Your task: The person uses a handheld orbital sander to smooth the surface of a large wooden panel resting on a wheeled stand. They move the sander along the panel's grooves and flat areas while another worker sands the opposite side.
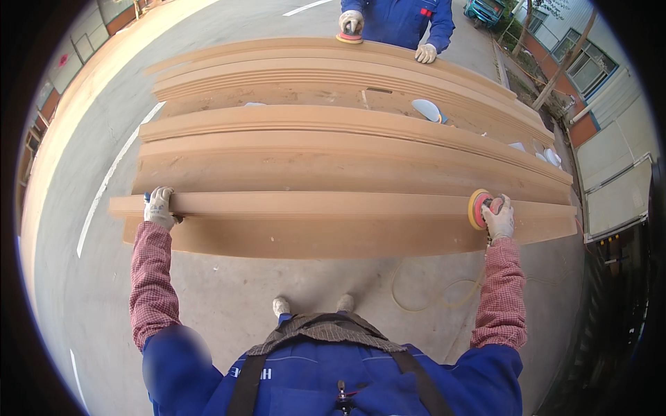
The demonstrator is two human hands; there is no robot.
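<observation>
Nearest me lies a long light-brown moulding board (pixel 322 204), set on a wider flat board (pixel 312 239). My left hand (pixel 159 208), in a pale work glove, grips the moulding near its left end. A small blue bit and a dark bit show at that glove; what they are I cannot tell. Toward the board's right end, my right hand (pixel 499 216), also gloved, holds a round pneumatic sander (pixel 481 209) with a red body and yellow pad. Its pad is tilted up on its side and faces left; whether it touches the board is unclear.
More profiled boards (pixel 333 118) lie in parallel beyond. White sanding discs (pixel 427 110) rest among them. Across the boards a co-worker in blue (pixel 395 23) holds another sander (pixel 349 37). A pale air hose (pixel 416 308) loops on the concrete by my feet.
</observation>
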